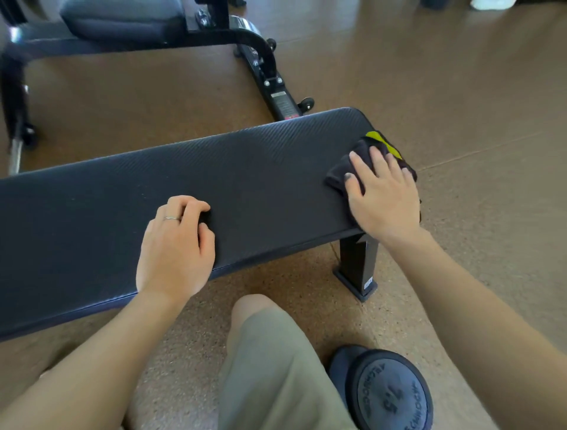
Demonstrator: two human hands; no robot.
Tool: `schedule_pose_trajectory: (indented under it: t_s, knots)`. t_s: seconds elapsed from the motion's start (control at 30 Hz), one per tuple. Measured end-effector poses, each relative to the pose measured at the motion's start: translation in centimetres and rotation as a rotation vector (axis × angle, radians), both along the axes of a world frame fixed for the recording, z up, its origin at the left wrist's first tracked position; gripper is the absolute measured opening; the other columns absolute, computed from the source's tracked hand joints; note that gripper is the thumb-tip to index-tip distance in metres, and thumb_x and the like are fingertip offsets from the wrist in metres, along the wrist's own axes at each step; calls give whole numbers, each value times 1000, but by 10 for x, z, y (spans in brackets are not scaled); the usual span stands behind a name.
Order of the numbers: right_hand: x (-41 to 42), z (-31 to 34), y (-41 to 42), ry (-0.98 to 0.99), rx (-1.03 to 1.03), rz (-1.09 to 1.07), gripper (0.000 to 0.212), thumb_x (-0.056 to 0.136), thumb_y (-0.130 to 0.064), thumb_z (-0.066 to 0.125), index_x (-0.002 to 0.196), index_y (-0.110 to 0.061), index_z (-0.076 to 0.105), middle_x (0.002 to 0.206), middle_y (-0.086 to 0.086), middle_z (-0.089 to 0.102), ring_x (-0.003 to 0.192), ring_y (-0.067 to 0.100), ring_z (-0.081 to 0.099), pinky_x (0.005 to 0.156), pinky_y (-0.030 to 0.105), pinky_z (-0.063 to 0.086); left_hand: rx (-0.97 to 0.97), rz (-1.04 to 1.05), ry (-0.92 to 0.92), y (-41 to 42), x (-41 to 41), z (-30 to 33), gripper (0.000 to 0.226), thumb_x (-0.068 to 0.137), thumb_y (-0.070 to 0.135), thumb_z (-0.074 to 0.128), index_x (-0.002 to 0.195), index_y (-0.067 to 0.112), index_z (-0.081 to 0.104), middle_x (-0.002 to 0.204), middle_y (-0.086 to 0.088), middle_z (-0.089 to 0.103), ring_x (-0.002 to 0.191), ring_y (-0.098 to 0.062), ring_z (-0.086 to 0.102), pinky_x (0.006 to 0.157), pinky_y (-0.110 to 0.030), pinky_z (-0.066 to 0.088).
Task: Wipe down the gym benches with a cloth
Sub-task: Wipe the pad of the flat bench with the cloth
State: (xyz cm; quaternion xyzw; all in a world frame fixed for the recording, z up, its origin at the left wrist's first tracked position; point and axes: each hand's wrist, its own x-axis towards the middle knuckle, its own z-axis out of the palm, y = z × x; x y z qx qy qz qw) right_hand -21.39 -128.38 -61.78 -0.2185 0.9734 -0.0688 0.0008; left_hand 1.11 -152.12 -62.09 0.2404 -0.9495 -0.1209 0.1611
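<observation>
black ribbed bench [190, 172], black-and-yellow cloth [379, 147]

Dumbbell [389, 396] on brown floor [460, 92], white shoe [491, 3] far off
</observation>
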Motion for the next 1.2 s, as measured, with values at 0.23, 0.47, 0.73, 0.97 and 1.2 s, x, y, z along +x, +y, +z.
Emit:
schedule_pose_trajectory:
  t_s: [0.23, 0.47, 0.73, 0.97, 1.2]
  knots:
    - [69, -3, -34, 43, 24, 156, 60, 106, -49, 15, 161, -30, 32, 169, 4, 26, 156, 35, 20, 125, 54, 18, -30, -1, -19, 0, -1, -2, 24, 97, 11, 52, 119, 8, 61, 124, -10, 57, 102, -31, 56, 86, -48, 51]
    - [18, 2, -79, -39, 31, 356, 57, 105, -52, 15, 161, -41, 24, 171, -3, 19, 158, 31, 13, 127, 53, 11, -58, -8, -19, -1, -1, -5, 31, 97, 22, 42, 119, 9, 60, 124, -9, 58, 104, -30, 56, 88, -45, 49]
    - [-32, 7, -133, -105, 21, 356, 56, 105, -56, 16, 160, -47, 22, 172, -4, 13, 159, 27, 7, 127, 53, 5, -31, -6, -19, -2, -1, -2, 34, 97, 21, 40, 120, 9, 62, 125, -8, 57, 106, -29, 56, 88, -46, 49]
    - [-88, 10, -80, -157, 22, 1, 57, 106, -55, 13, 162, -43, 16, 173, 0, 5, 159, 32, 2, 126, 58, 3, -16, 3, -19, -1, 0, -1, 36, 96, 23, 38, 119, 10, 62, 125, -6, 57, 105, -28, 55, 89, -43, 47]
    - [84, 1, -71, -65, 7, 279, 59, 105, -55, 7, 163, -42, 13, 173, -1, 7, 159, 32, 2, 127, 58, 1, 3, 18, -39, 1, 0, 0, 37, 97, 26, 38, 120, 13, 63, 126, -5, 58, 107, -26, 56, 90, -40, 48]
